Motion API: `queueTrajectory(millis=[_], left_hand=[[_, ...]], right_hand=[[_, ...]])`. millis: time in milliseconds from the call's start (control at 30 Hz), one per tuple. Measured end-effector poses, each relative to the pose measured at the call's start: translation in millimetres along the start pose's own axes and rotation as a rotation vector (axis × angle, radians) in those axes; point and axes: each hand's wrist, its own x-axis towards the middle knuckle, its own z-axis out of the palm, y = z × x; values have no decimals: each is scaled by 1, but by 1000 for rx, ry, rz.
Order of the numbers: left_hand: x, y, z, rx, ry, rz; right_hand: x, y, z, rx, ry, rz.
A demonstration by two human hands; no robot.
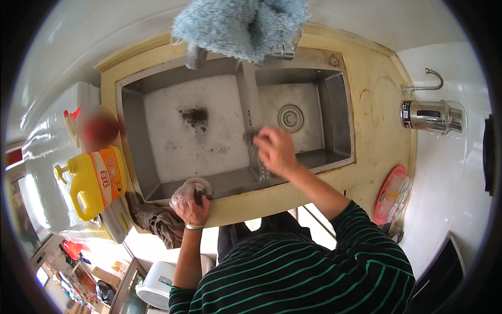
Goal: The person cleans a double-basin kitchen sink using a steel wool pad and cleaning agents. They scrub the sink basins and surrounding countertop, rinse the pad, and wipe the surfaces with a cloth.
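My left hand (pixel 191 204), wet with suds, grips a round metal drain part (pixel 199 186), perhaps a strainer or cover, at the near edge of the left basin. My right hand (pixel 275 151) is over the divider (pixel 245 94) of the stainless steel double sink, its fingers curled and blurred. A dark blurred shape lies by its fingertips; whether it is held is unclear. White foam (pixel 196 145) covers the left basin's floor around a dark patch (pixel 195 115). The right basin has a round drain (pixel 290 118).
A yellow detergent jug (pixel 90 182) stands left of the sink, with a brown cloth (pixel 159 219) at the near left corner. A fluffy blue cloth (pixel 239 25) hangs over the faucet. On the right are a steel vacuum flask (pixel 429 114) and a pink tray (pixel 386 192) with glasses.
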Motion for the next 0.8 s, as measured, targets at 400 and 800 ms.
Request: queueTrajectory(millis=[400,800], left_hand=[[7,-7,20,-184,-5,-135],[12,1,16,-213,-33,-138]], right_hand=[[4,18,39,100,47,9],[87,57,42,49,126,-12]])
